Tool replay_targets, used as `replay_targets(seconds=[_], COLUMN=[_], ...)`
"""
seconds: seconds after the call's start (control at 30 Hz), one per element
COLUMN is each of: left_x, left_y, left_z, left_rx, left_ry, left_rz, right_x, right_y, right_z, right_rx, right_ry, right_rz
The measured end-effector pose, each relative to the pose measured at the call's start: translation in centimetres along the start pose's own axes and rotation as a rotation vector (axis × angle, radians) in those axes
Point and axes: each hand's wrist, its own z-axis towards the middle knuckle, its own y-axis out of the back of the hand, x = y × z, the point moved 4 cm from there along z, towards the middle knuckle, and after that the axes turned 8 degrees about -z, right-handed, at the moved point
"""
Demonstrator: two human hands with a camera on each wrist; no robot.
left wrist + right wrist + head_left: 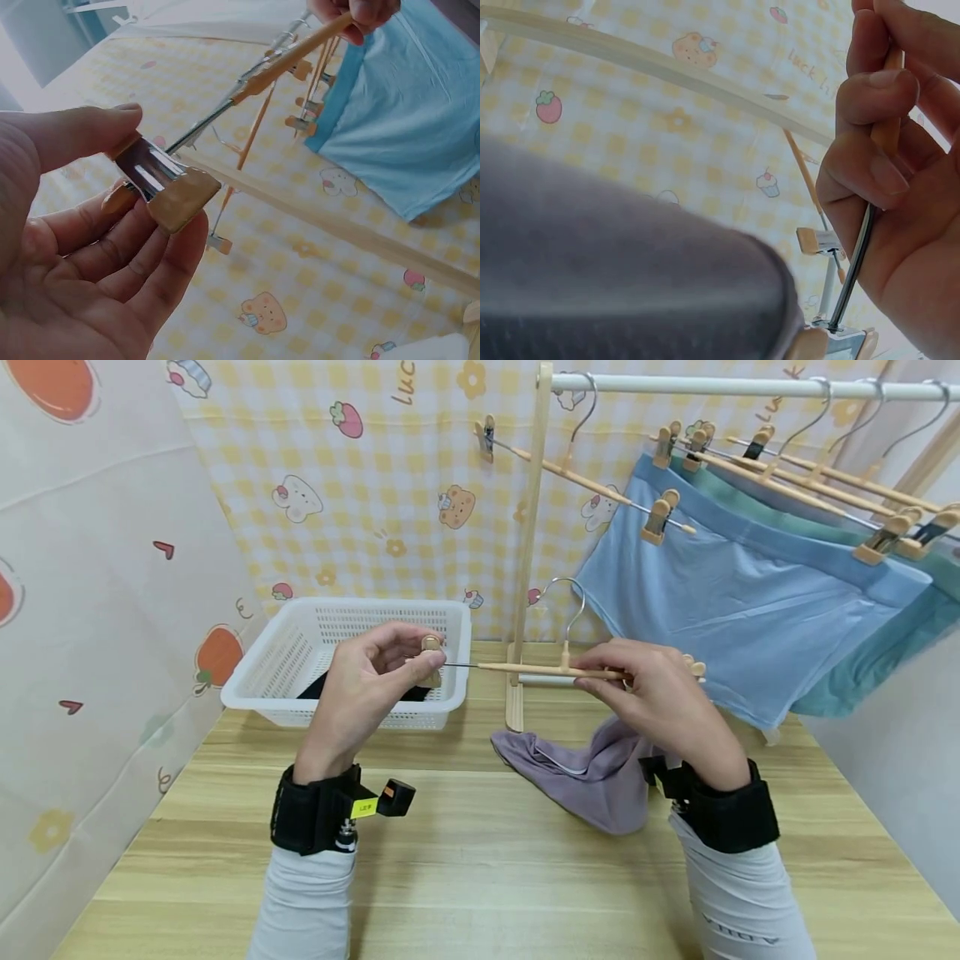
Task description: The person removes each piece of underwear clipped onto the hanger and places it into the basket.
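A clip hanger point(525, 669) with a wooden bar and metal hook is held level between both hands in the head view. My left hand point(367, 672) pinches the clip point(169, 184) at the hanger's left end between thumb and fingers; no cloth shows in that clip. Farther along, my right hand point(637, 681) grips the bar right of the hook, its fingers curled round it in the right wrist view. Another clip point(829, 343) sits at the right end. Below the right hand, a mauve garment point(592, 768) lies crumpled on the table, looming close in the right wrist view.
A white plastic basket point(262, 693) with dark cloth point(311, 687) inside stands behind the left hand. The rack's wooden post point(527, 527) rises just beyond the hanger. From its rail point(697, 385) hang several clip hangers, with blue shorts point(712, 585) and green shorts point(862, 668) at right.
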Motion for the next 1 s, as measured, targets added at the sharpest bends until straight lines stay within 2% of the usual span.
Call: replay_targets(seconds=[0.13, 0.2, 0.27, 0.33, 0.5, 0.57, 0.63, 0.83, 1.0], left_x=[0.0, 0.0, -0.2, -0.6, -1.9, -2.3, -2.6, -3.0, -2.7], left_y=[-0.1, -0.1, -0.3, -0.7, -2.4, -3.2, -4.0, -5.9, -7.2], left_z=[0.0, 0.0, 0.0, -0.1, -0.6, -0.9, -1.1, -1.8, -2.0], left_rx=[-0.011, -0.020, -0.044, -0.087, -0.195, -0.206, -0.208, -0.184, -0.127], left_ry=[0.012, 0.005, -0.035, -0.119, -0.418, -0.498, -0.547, -0.617, -0.641], left_rz=[0.012, 0.045, 0.117, 0.216, 0.465, 0.531, 0.588, 0.685, 0.746], right_x=[0.0, 0.1, 0.1, 0.1, 0.3, 0.4, 0.5, 0.9, 1.2], right_y=[-0.2, -0.2, -0.3, -0.4, -0.9, -1.1, -1.3, -1.9, -2.3], right_z=[0.2, 0.2, 0.2, 0.3, 0.4, 0.5, 0.5, 0.6, 0.6], right_rx=[0.000, 0.000, 0.004, 0.011, 0.036, 0.044, 0.046, 0.053, 0.044], right_ry=[0.001, 0.000, 0.002, 0.004, 0.008, 0.012, 0.018, 0.036, 0.068], right_rz=[-0.019, -0.028, -0.032, -0.037, -0.039, -0.039, -0.041, -0.034, -0.047])
